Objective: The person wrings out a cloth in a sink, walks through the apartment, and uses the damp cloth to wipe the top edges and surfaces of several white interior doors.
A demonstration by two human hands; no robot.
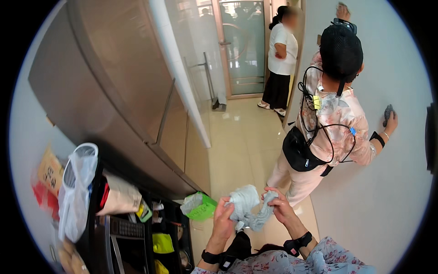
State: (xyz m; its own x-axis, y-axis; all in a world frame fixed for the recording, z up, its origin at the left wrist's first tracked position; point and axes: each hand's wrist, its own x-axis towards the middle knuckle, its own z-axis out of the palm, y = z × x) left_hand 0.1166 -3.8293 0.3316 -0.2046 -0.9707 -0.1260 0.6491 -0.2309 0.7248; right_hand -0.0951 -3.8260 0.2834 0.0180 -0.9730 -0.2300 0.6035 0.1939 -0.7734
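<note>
A light grey-blue cloth point(244, 203) hangs bunched between my two hands at the lower middle of the head view. My left hand point(224, 217) grips its wider, folded end. The narrower, twisted end is pinched in the fingers of my right hand point(280, 205). Between them the cloth sags in a loop, with a small white tag-like piece at its lower edge. Both my wrists wear black straps.
A co-worker point(332, 113) stands close ahead on the right, one hand holding a dark cloth point(388, 115) against the wall point(376, 191). Another person point(282, 51) stands by the glass door point(246, 65). A refrigerator point(137, 102), a microwave point(126, 227) on a shelf and a green bag point(202, 207) are left.
</note>
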